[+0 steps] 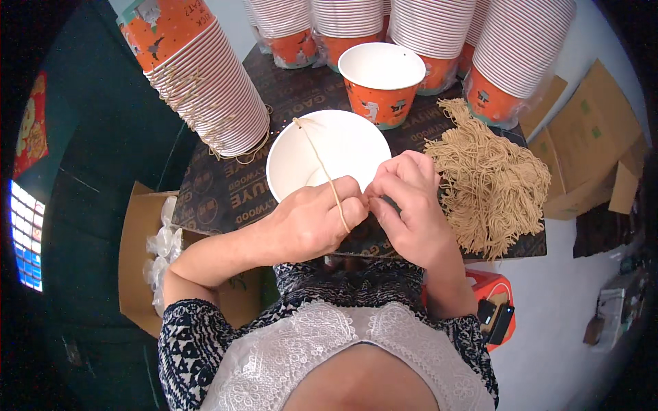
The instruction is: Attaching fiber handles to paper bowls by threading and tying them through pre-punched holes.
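Observation:
A paper bucket (336,140), white inside, lies tilted with its mouth toward me. A beige cord (317,152) passes through a hole at its far left rim and runs across the mouth. It loops over the back of my left hand (319,216), whose fingers are closed on it by the near right rim. Against that same rim my right hand (411,209) is closed in a pinch. Its fingertips meet those of my left hand, and what they hold is hidden. A loose bundle of beige cords (490,181) lies just right of my right hand.
Behind stands an upright orange paper bucket (382,99). A tall leaning stack of corded buckets (212,89) is at left; several wrapped stacks (521,55) line the back. All rest on a dark printed board (229,185). Cardboard boxes (147,274) flank the table; phones lie on a red stool (504,284).

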Tool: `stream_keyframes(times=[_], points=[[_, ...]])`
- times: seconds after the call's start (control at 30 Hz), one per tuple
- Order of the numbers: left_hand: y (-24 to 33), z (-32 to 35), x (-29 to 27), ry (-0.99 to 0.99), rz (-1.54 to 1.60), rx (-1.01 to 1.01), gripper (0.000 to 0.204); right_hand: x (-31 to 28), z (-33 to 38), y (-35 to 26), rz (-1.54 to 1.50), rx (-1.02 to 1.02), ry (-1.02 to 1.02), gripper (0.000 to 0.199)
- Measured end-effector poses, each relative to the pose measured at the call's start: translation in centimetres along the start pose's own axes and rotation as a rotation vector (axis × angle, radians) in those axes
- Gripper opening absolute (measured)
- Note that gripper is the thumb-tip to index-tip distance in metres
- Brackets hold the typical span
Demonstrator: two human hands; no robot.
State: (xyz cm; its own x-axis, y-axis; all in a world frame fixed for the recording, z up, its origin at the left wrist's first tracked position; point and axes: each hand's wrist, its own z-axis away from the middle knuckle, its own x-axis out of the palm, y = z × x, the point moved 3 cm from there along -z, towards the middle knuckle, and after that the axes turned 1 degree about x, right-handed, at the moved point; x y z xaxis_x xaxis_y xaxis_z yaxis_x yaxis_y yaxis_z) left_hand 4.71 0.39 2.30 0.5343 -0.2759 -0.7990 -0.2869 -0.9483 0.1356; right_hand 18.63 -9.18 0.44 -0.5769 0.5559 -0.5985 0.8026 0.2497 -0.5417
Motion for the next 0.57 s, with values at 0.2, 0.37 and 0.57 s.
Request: stream_keyframes(times=[0.2,0.37,0.57], points=[[-0.2,-0.3,-0.7,0.034,0.073,-0.113,0.03,0.2,0.3,-0.4,-0.069,-0.004,0.086,0.011],[-0.3,-0.4,-0.6,0.045,0.086,-0.096,0.028,0.5,0.2,0.0,-0.092,-0.015,0.126,0.012],[-0.4,-1.1,-0.6,0.012,0.126,-0.12,0.027,0.1,-0.2,0.2,0.121,-0.071,0.024,0.018]])
